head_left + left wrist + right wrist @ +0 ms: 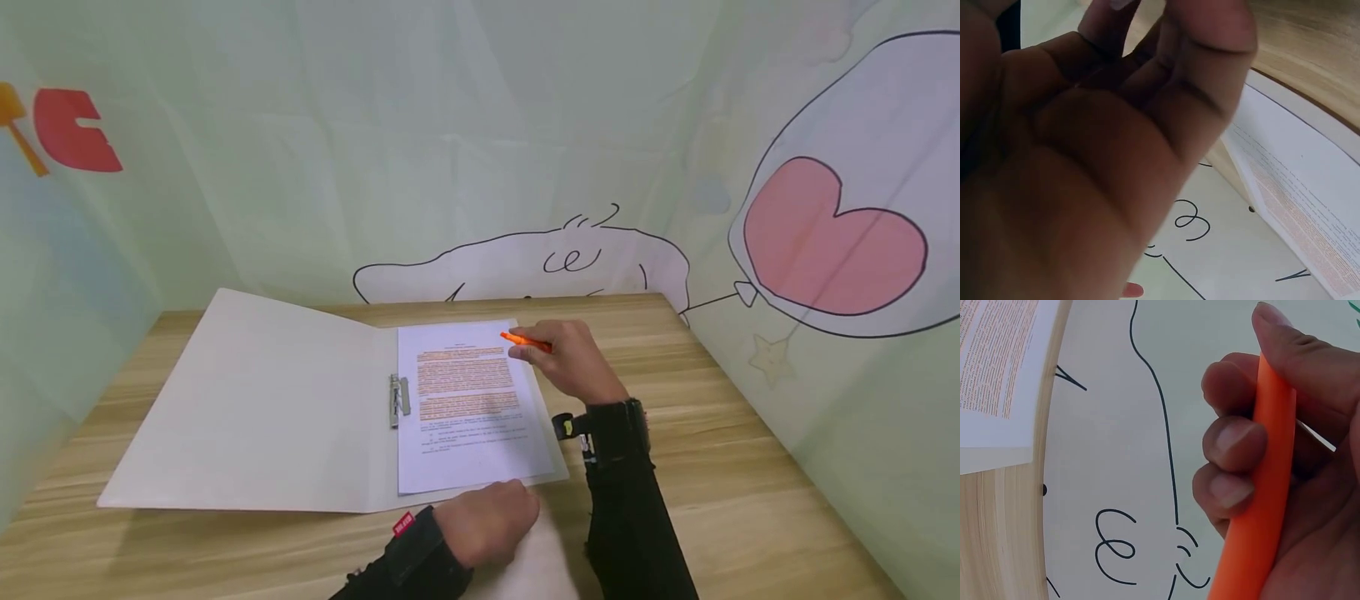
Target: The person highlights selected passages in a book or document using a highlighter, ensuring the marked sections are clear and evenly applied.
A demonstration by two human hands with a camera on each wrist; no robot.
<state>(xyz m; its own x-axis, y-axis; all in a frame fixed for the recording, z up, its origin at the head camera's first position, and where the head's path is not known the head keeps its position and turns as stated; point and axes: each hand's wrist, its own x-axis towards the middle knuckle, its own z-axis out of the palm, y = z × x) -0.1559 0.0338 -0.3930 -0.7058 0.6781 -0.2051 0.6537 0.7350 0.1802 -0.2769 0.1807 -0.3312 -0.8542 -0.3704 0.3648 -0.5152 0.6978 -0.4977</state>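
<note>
My right hand point(573, 358) grips an orange highlighter point(527, 341) above the upper right edge of a printed sheet point(480, 462). In the right wrist view, curled fingers and thumb wrap around the highlighter's thick orange barrel point(1263, 487). The sheet's upper paragraphs are marked in orange, while the lower lines are plain. It lies in the right half of an open white folder point(262, 417), beside a metal clip point(399, 400) at the spine. At the folder's lower edge is my left hand point(487, 521), its fingers loosely curled and holding nothing.
The folder's left cover spreads across the left side of the wooden table point(720, 483). Behind the table hangs a pale green backdrop point(450, 150) with cartoon drawings, and it continues along the right side.
</note>
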